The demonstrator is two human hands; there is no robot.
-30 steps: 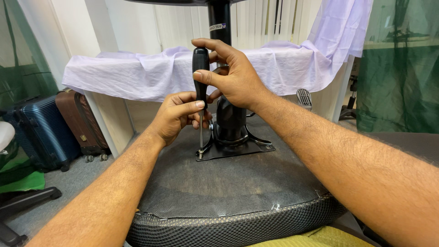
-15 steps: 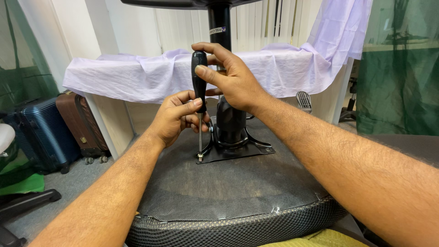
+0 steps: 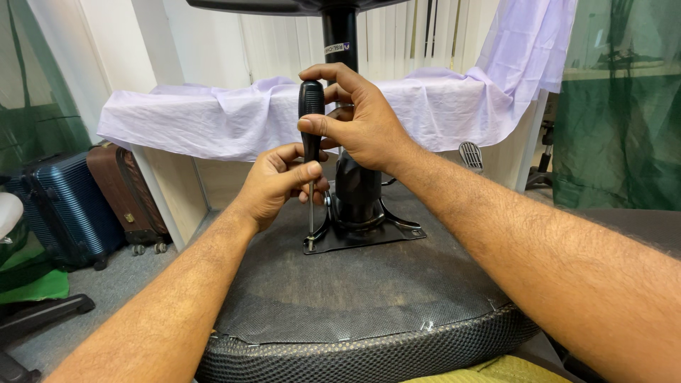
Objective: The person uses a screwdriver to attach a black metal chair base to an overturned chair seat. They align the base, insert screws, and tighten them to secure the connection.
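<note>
An upturned office chair seat [image 3: 340, 298] lies in front of me, its black underside up. A black metal mounting plate [image 3: 386, 232] with the gas column [image 3: 340, 35] rises from its middle. My right hand [image 3: 358, 117] grips the black handle of a screwdriver [image 3: 311, 106] held upright. Its tip rests at the front left corner of the plate. My left hand [image 3: 280, 181] pinches the lower handle and shaft, steadying it.
A lilac cloth [image 3: 213, 120] covers a white table behind the seat. A blue suitcase [image 3: 60, 209] and a brown one [image 3: 124, 191] stand at the left. Green netting [image 3: 617, 106] hangs on the right. A black chair base leg [image 3: 42, 315] lies at lower left.
Both hands stay on the screwdriver at the same plate corner. My right hand's fingers have shifted slightly around the handle.
</note>
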